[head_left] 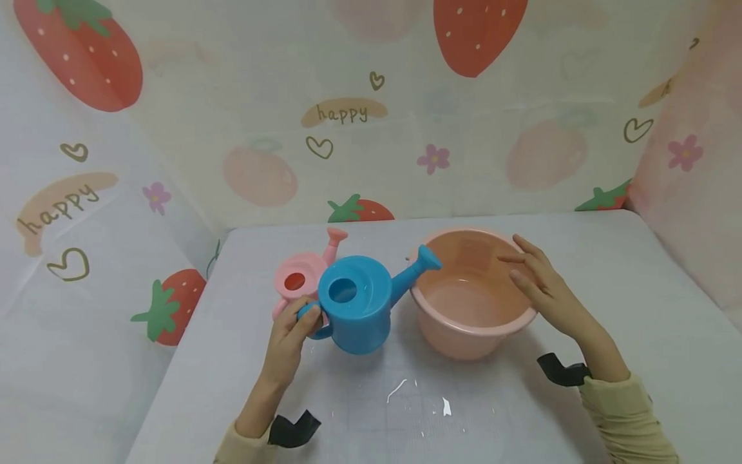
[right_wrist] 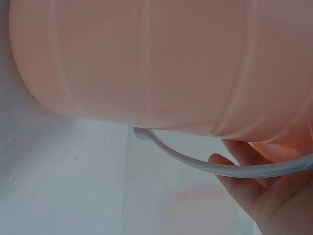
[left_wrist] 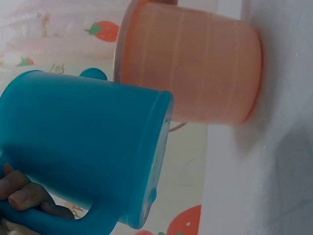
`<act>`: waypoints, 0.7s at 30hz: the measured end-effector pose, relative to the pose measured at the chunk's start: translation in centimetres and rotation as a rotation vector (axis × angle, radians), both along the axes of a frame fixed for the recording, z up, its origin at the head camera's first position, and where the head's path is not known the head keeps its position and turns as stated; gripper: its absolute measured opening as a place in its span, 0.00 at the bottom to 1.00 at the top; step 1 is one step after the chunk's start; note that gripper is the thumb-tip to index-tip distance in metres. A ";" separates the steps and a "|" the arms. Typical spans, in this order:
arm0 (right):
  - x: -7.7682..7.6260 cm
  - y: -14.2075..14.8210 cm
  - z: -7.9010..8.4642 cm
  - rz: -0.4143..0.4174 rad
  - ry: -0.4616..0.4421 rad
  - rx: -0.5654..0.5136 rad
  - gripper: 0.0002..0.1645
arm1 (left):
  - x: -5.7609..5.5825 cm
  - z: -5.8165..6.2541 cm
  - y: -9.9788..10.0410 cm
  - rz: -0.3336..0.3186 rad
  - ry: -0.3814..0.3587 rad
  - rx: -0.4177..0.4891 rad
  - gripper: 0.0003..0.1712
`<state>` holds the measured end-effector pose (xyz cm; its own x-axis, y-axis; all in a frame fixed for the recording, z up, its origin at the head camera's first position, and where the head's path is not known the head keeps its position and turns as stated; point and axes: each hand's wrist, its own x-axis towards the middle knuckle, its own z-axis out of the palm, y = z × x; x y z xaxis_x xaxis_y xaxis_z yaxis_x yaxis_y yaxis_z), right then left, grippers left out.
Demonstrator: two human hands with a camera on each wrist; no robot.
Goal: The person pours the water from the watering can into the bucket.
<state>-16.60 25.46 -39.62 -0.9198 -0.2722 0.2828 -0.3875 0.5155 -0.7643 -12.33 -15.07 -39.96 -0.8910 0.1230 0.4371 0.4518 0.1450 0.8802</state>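
White table [head_left: 493, 419]: left hand [head_left: 288, 335] clamped on blue watering can [head_left: 361, 332]'s handle; right hand [head_left: 547, 293], fingers apart, by pink bucket [head_left: 458, 338]. Likely lining up a pour; next needs rightward tilt.

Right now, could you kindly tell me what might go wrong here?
The left hand holds the blue watering can by its handle alone, so it might tilt. Its spout overlaps the bucket in the head view, so they could knock together. The pink watering can shows just behind, so a backward swing might bump it.

Curled left fingers [left_wrist: 31, 196] (loose right fingers [head_left: 529, 260])
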 end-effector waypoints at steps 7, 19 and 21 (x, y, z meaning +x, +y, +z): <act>0.0 0.0 0.2 0.011 -0.004 -0.013 0.22 | -0.3 0.6 0.0 -0.023 0.013 -0.005 0.12; 0.0 0.1 -0.1 0.004 -0.005 -0.008 0.21 | -0.6 1.3 -0.4 -0.052 0.024 -0.022 0.13; -0.1 0.2 -0.2 0.001 -0.003 -0.008 0.21 | -0.7 1.4 -0.5 -0.058 0.031 -0.026 0.13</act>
